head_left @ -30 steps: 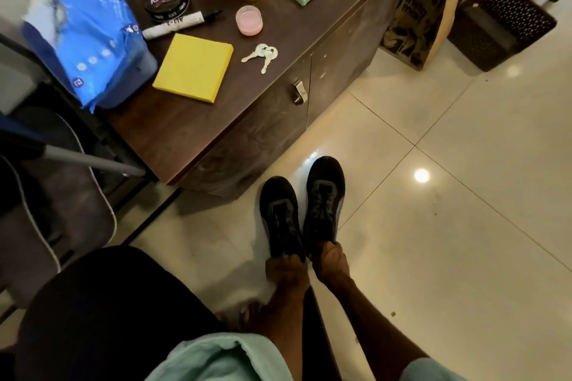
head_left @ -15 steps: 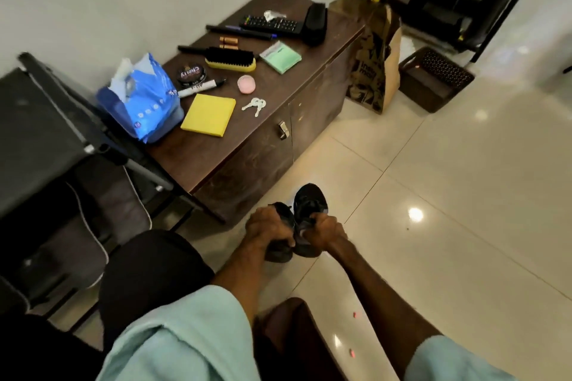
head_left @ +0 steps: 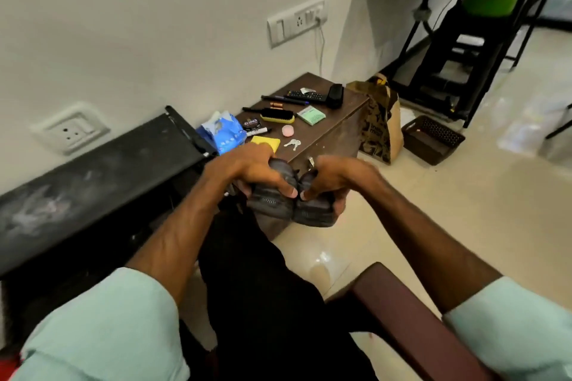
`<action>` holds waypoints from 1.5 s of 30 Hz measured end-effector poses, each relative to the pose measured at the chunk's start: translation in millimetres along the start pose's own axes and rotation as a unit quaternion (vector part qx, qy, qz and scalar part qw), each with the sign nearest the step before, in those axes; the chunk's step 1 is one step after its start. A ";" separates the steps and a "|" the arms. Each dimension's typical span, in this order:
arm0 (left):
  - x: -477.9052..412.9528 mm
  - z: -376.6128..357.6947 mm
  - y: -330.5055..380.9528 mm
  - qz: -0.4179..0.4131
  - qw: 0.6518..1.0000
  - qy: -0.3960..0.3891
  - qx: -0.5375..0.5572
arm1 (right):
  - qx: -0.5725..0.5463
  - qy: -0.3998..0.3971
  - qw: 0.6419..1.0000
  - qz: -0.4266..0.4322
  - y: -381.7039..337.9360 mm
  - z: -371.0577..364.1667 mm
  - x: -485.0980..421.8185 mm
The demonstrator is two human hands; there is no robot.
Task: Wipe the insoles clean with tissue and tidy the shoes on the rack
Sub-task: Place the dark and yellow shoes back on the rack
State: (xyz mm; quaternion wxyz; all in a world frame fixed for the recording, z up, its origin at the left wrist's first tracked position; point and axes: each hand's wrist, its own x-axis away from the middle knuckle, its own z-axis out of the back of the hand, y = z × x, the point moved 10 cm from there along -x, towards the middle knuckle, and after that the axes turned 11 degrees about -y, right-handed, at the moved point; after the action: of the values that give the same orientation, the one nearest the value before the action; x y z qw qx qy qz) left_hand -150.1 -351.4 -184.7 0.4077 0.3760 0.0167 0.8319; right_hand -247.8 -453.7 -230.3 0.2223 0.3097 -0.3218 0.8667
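In the foreground, a left sleeve and a right sleeve of pale green cloth are framing black trousers, and a maroon chair arm is slanting off to the lower right. Just beyond the lap, both hands are holding up a pair of dark shoes, the two pressed side by side. The left hand is gripping the left one, fingers curled over its top, and the right hand is clasping the other in the same way. The shoes are blurring slightly, so their detail is hard to tell.

To the left, a black rack is standing along the wall. Behind the hands, a brown cabinet is carrying the supplies: a blue tissue pack is lying at its near end, a yellow pad is sitting just beside it, and keys, a pink jar, a polish tin, a shoe brush, a green box and a remote are lying farther back.

Past the cabinet, a paper bag is leaning against its end, and a brown basket is resting on the tiled floor nearby. On the wall, a switch panel is showing above.
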 end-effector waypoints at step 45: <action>225.4 44.0 -240.1 0.161 0.859 0.470 0.129 | 0.080 0.266 0.924 0.262 -290.8 20.1 -18.3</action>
State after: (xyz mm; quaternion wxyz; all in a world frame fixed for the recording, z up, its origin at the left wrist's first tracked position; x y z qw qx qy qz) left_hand -48.9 -47.8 -95.5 0.1601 -0.0126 0.2525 0.9542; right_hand -57.0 -269.2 -108.5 0.0390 -0.0109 -0.2496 0.9675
